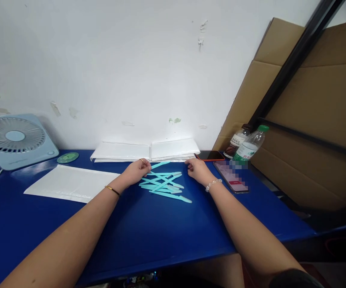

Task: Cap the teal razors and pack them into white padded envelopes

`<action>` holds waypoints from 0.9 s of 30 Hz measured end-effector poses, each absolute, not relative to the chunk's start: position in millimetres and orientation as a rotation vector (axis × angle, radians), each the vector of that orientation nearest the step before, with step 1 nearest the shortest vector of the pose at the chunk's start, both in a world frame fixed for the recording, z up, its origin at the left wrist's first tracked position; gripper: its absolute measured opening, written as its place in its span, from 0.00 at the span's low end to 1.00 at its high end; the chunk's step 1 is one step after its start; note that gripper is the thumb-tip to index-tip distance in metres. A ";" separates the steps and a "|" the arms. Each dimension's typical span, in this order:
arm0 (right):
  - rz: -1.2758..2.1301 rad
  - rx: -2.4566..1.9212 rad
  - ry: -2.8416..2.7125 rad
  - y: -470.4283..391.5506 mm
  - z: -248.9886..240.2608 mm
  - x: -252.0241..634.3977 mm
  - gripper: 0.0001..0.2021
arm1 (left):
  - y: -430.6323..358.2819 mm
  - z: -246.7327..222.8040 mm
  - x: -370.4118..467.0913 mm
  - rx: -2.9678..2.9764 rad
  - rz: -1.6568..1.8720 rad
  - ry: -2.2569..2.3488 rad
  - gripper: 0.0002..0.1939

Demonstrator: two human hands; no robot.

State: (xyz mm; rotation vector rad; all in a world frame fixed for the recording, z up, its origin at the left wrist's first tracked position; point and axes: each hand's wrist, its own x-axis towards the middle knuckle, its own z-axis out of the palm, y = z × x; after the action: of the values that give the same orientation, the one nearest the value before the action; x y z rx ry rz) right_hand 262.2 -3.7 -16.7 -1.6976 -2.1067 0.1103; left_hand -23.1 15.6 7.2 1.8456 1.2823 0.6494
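Note:
A loose, criss-crossed pile of slim turquoise eyebrow razors (165,184) with paler, wider tips lies on the blue table (161,232). My left hand (137,172) is at the pile's left side, its thumb and fingers pinched on the end of one razor (160,164) that points right. To the right of the pile is my right hand (199,171), fingers curled together near the white padded envelopes. Whatever may be between its fingertips is too small to make out.
Two stacks of white padded envelopes (125,151) (174,148) lie along the wall. Another white envelope (68,184) rests by my left forearm. A blue fan (17,138) and green disc (68,157) are left; two phones (210,155) (231,178) and two bottles (235,142) (251,146) right.

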 end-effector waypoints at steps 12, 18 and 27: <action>0.400 -1.914 -2.007 -12.5 1.7 281.0 0.04 | 21.4 -2.3 -27.6 1.848 0.684 1.238 0.14; 0.512 -1.827 -2.061 -18.8 7.9 269.5 0.02 | 17.2 4.0 -24.8 1.837 0.656 1.243 0.15; 0.122 -1.647 -2.462 -19.6 5.1 255.6 0.05 | 13.8 8.5 -23.5 1.842 0.633 1.291 0.15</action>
State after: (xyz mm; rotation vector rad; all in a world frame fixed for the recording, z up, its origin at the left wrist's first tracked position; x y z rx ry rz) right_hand 255.6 -19.6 5.1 -1.6475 -2.4618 0.1221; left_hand -23.5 13.8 8.5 1.8416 1.2908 0.6328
